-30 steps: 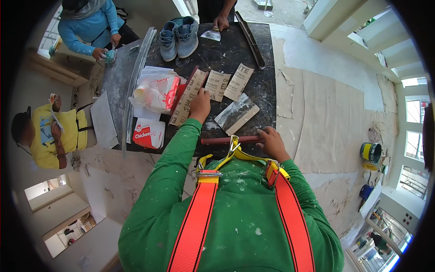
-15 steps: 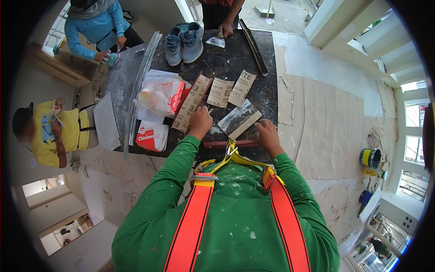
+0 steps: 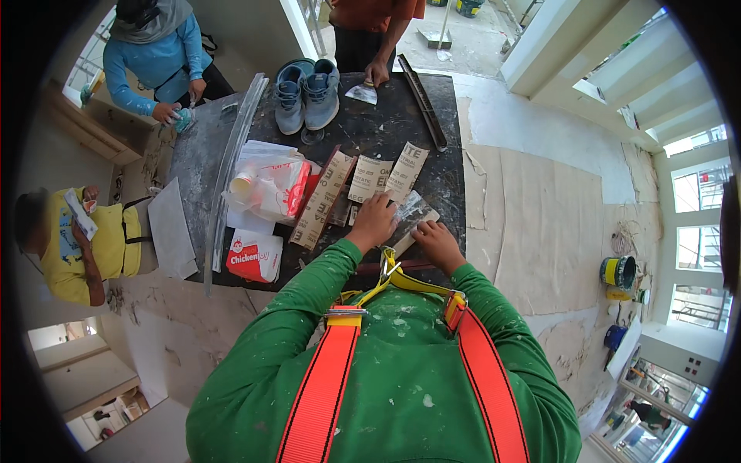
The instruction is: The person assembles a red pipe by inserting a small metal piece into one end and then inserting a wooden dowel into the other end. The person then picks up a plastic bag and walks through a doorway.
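Reaching forward with left arm point(image 3: 309, 282) and right arm point(image 3: 498, 302) angled inward, with left hand point(image 3: 373, 222) back upward, fingers point(image 3: 384, 207) bent toward the right, with right hand point(image 3: 438, 245) near but apart, slightly closer to the chest point(image 3: 413, 355), fingers pointing ahead and leftward.

Easiest lettering to spot from over here is on 3 tan paper strips lying on the black table point(image 3: 395, 130): bold dark capitals run over the long left strip point(image 3: 323, 199), the middle strip point(image 3: 369, 177) and the right strip point(image 3: 407, 168), plus smaller print. Near them a red-and-white carton point(image 3: 255, 257) has white lettering and a little cartoon figure on red, but the plastic-wrapped package point(image 3: 296, 190) beyond it and the blue print point(image 3: 65, 230) on that yellow shirt point(image 3: 108, 248) I honestly can't make out.
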A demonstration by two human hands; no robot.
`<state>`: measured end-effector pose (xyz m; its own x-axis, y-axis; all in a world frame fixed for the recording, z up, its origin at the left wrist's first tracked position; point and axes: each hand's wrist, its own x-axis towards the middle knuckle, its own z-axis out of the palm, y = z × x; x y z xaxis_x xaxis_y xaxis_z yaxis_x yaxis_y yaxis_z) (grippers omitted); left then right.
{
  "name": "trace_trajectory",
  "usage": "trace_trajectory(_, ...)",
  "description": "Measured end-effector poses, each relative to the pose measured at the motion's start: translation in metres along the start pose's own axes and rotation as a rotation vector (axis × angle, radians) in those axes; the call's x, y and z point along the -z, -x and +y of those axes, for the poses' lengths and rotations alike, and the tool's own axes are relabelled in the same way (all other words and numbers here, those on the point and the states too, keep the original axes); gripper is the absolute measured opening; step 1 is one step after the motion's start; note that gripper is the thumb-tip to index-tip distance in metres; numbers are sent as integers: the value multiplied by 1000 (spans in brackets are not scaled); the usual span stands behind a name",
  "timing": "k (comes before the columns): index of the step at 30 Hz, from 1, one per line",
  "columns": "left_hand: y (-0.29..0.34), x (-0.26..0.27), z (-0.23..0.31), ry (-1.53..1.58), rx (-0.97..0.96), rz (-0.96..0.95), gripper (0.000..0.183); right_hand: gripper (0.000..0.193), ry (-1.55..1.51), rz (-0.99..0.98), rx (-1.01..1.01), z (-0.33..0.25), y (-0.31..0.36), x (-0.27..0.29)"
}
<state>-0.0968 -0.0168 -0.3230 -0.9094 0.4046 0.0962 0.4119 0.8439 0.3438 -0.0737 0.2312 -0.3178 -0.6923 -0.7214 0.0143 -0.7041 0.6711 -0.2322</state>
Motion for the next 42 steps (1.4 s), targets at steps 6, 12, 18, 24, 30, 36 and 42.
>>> trace_trajectory(6, -63, -5, 2, -27, 6, -100, 52, 21, 33, 129, 65, 14, -3, 2)
trace_trajectory(12, -68, -13, -17, -126, -42, -182, 57, 25, -85, -73, -24, 52, 33, 42)
trace_trajectory(18, -30, 2, -7, -51, -186, -246, 57, 37, -302, 107, -468, 55, 47, 87)
trace_trajectory(24, -25, -14, -10, 3, -175, -194, 46, 35, -241, 326, -389, 50, -52, 51)
trace_trajectory(30, -21, -21, -18, 3, -249, -165, 38, 32, -307, 158, -409, 52, -95, 16)
trace_trajectory(36, -33, 0, -7, 132, -62, 41, 39, 22, -345, 219, -443, 53, -84, -4)
trace_trajectory(42, -96, -5, 21, -99, -50, -77, 59, 41, -187, 263, -482, 100, -70, -4)
